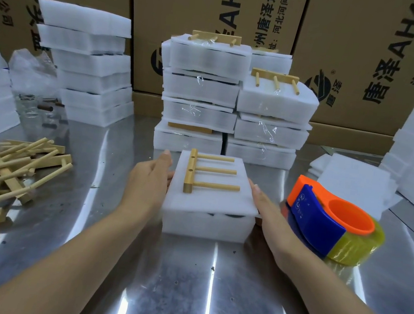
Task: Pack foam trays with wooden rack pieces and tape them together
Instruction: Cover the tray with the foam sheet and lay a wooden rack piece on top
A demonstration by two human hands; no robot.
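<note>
Where left hand (150,183), right hand (269,216) touch — foam tray (205,225), rack piece (207,173) atop.

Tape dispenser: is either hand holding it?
No: the tape dispenser sits on the table, while the left hand and right hand lie with straight fingers against the sides of the foam trays.

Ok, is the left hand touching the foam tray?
Touching. The head view shows the left hand with straight fingers flat against the left side of the foam tray, no gap.
</note>
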